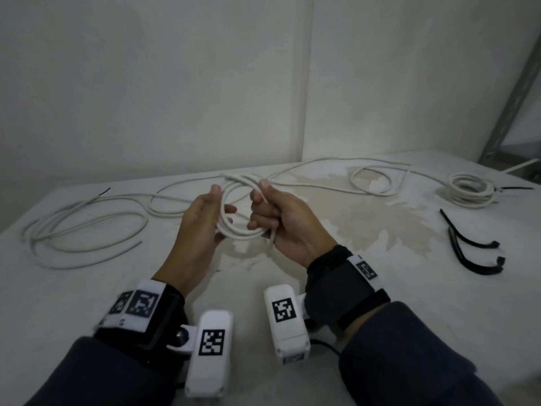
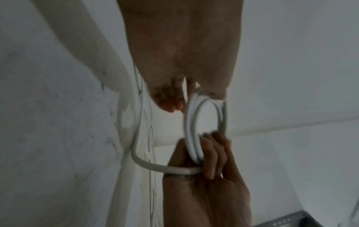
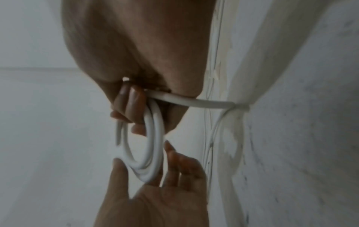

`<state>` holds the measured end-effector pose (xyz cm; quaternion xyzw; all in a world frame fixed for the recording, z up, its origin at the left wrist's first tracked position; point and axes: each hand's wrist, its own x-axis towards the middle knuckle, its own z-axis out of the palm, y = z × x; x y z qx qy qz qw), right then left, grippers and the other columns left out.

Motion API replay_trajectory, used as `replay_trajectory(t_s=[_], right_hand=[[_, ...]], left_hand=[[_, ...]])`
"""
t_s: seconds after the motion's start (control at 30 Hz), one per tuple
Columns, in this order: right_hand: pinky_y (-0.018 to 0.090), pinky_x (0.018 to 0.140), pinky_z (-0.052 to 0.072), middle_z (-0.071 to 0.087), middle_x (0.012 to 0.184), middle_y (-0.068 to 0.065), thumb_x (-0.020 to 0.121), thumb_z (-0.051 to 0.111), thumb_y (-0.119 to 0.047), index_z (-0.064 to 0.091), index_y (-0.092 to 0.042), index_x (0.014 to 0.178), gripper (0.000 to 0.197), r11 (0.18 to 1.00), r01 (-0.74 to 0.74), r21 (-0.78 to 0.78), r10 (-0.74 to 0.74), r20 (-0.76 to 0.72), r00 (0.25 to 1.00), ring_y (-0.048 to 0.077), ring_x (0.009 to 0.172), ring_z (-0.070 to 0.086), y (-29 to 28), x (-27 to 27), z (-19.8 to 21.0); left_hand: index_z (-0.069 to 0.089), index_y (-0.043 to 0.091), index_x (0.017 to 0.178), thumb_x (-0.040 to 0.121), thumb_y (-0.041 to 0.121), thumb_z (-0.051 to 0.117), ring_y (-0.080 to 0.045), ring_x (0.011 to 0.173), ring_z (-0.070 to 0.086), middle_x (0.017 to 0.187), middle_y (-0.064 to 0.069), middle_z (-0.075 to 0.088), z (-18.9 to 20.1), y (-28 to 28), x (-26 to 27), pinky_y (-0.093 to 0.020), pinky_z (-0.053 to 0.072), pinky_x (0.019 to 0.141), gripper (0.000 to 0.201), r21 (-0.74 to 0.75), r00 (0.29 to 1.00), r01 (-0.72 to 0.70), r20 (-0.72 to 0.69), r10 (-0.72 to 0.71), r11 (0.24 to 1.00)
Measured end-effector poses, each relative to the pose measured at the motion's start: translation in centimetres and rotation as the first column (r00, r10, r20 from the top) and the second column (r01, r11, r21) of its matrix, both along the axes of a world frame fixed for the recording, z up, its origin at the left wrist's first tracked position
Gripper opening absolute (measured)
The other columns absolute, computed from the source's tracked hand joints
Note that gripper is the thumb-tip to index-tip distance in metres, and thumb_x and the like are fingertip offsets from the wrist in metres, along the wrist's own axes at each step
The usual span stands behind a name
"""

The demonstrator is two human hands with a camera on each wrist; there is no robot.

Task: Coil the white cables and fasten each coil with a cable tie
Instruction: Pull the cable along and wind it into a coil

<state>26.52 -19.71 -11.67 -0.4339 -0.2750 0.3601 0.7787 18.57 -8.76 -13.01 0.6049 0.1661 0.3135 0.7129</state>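
A small coil (image 1: pixel 237 212) of white cable is being held above the table (image 1: pixel 87 288): gripped by the curled fingers of the right hand (image 1: pixel 281 221), cradled by the spread left hand (image 1: pixel 202 218). Farther off, loose cable (image 1: pixel 87 227), a finished coil (image 1: pixel 471 190) and black ties (image 1: pixel 468 247) are lying.

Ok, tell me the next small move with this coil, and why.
Probably wind one more loop: the right hand grips the coil with only a few turns, the left hand steadies it with fairly straight fingers, and much of the cable trails loose across the table.
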Motion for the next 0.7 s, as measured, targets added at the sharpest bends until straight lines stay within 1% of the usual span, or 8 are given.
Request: replay_trajectory(t_s=[0.1,0.2,0.3,0.37,0.43,0.53,0.6,0.7], right_hand=[[0.018,0.053,0.046,0.027,0.044,-0.01,0.103,0.035,-0.029,0.048,-0.011,0.074,0.037,0.98,0.038,0.196,0.002,-0.201,0.98,0.005,0.036,0.027,-0.4,0.9,0.2],[0.019,0.057,0.049,0.029,0.045,-0.008,0.099,0.039,-0.031,0.049,-0.011,0.074,0.033,0.944,0.035,0.328,0.079,-0.328,0.941,0.006,0.038,0.031,-0.6,1.0,0.3],[0.02,0.063,0.051,0.031,0.046,-0.007,0.096,0.044,-0.032,0.05,-0.011,0.075,0.031,0.926,0.019,0.378,0.129,-0.361,0.924,0.007,0.04,0.034,-0.3,0.3,0.4],[0.021,0.063,0.052,0.032,0.046,-0.006,0.098,0.044,-0.031,0.051,-0.01,0.074,0.032,0.923,0.021,0.385,0.144,-0.396,0.907,0.007,0.04,0.035,-0.2,-0.1,0.4],[0.022,0.063,0.053,0.033,0.045,-0.006,0.099,0.042,-0.031,0.052,-0.01,0.074,0.035,0.928,0.046,0.369,0.124,-0.424,0.897,0.007,0.04,0.035,0.0,-0.2,0.4],[0.024,0.069,0.049,0.033,0.045,-0.005,0.101,0.041,-0.031,0.051,-0.011,0.073,0.036,0.933,0.17,0.316,0.001,-0.477,0.879,0.009,0.041,0.036,0.0,0.4,0.4],[0.025,0.07,0.045,0.034,0.044,-0.004,0.102,0.041,-0.03,0.049,-0.011,0.073,0.036,0.931,0.265,0.252,-0.104,-0.512,0.853,0.01,0.04,0.037,0.2,0.9,0.1],[0.025,0.067,0.042,0.034,0.043,-0.003,0.103,0.038,-0.028,0.047,-0.011,0.073,0.036,0.942,0.312,0.12,-0.203,-0.538,0.818,0.011,0.036,0.035,0.5,1.1,-0.6]], left_hand=[[0.056,0.01,0.085,0.094,0.055,0.041,-0.017,0.054,0.056,0.059,-0.005,0.061,-0.4,0.2,-0.1,-0.029,0.05,0.056,0.048,-0.302,0.97,0.109,-0.174,-0.167,0.947],[0.058,-0.001,0.098,0.097,0.048,0.04,-0.023,0.061,0.064,0.077,-0.018,0.07,-1.0,-0.4,-0.3,-0.028,0.058,0.055,0.052,-0.288,0.857,0.278,-0.357,-0.372,0.917],[0.057,-0.006,0.11,0.098,0.035,0.046,-0.027,0.079,0.072,0.098,-0.021,0.072,-1.2,-1.0,0.2,-0.031,0.06,0.069,0.044,-0.38,0.867,0.292,-0.283,-0.411,0.878],[0.055,-0.008,0.119,0.097,0.019,0.05,-0.024,0.078,0.072,0.104,-0.017,0.067,-1.5,-1.0,0.6,-0.032,0.059,0.076,0.035,-0.492,0.911,0.279,-0.136,-0.389,0.825],[0.055,-0.006,0.118,0.095,0.011,0.051,-0.017,0.07,0.066,0.096,-0.014,0.06,-1.9,-0.5,0.9,-0.027,0.059,0.07,0.029,-0.584,0.953,0.242,-0.008,-0.304,0.775],[0.055,-0.001,0.091,0.096,0.006,0.05,-0.011,0.064,0.054,0.076,-0.009,0.054,-1.8,0.4,1.2,-0.017,0.053,0.049,0.011,-0.673,0.997,0.074,0.046,-0.058,0.736],[0.052,0.001,0.081,0.097,0.005,0.048,-0.013,0.063,0.055,0.075,-0.009,0.052,-1.9,1.0,1.2,-0.018,0.052,0.047,0.018,-0.637,0.991,-0.078,0.032,0.127,0.767],[0.05,0.005,0.079,0.097,0.004,0.048,-0.012,0.054,0.058,0.072,-0.007,0.05,-1.9,1.5,1.3,-0.021,0.054,0.052,0.019,-0.534,0.94,-0.237,0.084,0.329,0.812]])
